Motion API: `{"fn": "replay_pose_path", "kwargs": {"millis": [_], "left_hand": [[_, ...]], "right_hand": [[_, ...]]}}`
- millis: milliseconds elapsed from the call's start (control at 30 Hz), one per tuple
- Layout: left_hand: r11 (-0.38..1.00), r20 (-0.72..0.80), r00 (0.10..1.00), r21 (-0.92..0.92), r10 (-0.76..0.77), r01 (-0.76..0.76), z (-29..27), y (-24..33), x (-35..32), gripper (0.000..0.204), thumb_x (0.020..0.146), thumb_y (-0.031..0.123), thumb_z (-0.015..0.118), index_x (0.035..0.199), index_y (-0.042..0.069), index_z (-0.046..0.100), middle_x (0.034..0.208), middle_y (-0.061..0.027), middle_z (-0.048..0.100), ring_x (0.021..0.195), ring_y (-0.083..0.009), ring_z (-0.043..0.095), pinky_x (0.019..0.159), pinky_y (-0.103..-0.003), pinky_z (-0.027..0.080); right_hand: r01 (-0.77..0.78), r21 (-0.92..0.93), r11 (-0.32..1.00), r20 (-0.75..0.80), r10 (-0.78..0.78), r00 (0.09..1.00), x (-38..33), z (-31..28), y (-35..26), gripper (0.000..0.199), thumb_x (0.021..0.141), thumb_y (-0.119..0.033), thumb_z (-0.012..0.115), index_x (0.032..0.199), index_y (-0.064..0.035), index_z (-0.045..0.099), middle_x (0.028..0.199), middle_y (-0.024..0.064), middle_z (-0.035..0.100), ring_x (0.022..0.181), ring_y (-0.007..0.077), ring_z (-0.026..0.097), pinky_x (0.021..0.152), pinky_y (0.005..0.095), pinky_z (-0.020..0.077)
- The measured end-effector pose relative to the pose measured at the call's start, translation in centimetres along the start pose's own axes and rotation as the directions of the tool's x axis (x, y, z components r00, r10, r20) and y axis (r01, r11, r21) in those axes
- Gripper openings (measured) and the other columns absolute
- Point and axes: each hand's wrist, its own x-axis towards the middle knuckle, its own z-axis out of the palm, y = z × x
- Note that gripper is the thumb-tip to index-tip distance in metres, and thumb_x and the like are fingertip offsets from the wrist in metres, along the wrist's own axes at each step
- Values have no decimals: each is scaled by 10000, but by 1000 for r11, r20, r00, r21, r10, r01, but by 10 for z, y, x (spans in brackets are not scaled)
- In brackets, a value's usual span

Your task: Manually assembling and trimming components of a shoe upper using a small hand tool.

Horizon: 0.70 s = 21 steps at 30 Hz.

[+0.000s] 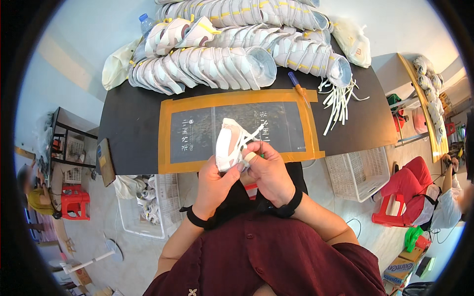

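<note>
Left hand (211, 178) is mostly closed, thumb and fingers pinching the lower end of a white-and-pinkish shoe upper (228, 144). Right hand (271, 173) is half curled, fingertips bunched at the upper's laced right side; from my end I can't tell whether they pinch the white lace (257, 131) or the edge itself. Pale wrap (250, 156) on one right finger. Something small and green shows by those fingers, too hidden for me to name. Black bands (292, 203) on both wrists.

Shoe upper is held up, slightly tilted, over the near part of the dark desk (129, 121), above a black sheet (195, 140) edged with orange-brown tape (165, 135). Farther back I get a blue-and-orange pen-like tool (296, 85), loose white strips (340, 109) right of it, and nested rows of uppers (197, 69) with yellow bits. White crates (359, 173) on the floor, either side. Co-worker (414, 181) in red trousers sits far right.
</note>
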Motion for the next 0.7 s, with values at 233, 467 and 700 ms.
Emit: {"fn": "replay_pose_path", "kwargs": {"millis": [233, 467, 700], "left_hand": [[987, -30, 999, -157, -44, 39, -1, -1, -1, 239, 921, 47, 646, 1154, 4, 614, 1021, 8, 655, 895, -54, 584, 782, -242, 491], [994, -6, 1000, -111, -13, 13, -1, 1, 1, 240, 926, 62, 654, 1158, 14, 618, 1046, 6, 656, 924, -48, 575, 789, -235, 480], [994, -15, 1000, -111, -22, 20, -2, -4, 2, 232, 920, 51, 656, 1146, 14, 619, 1033, 18, 648, 904, -33, 554, 769, -217, 462]], "right_hand": [[-52, 193, 980, 65, 40, 997, 0, 0, -4, 71, 927, -101, 661, 964, -105, 601, 797, -69, 553, 588, -1, 391, 507, 186, 310], [1, 22, 1000, 67, -3, 998, 0, -6, 6, 72, 937, -89, 643, 981, -84, 587, 779, -71, 512, 618, -5, 398, 524, 161, 300], [171, -60, 983, 71, -167, 983, 1, 0, 9, 58, 944, -91, 633, 976, -95, 585, 807, -75, 514, 647, -4, 396, 538, 179, 312]]}}
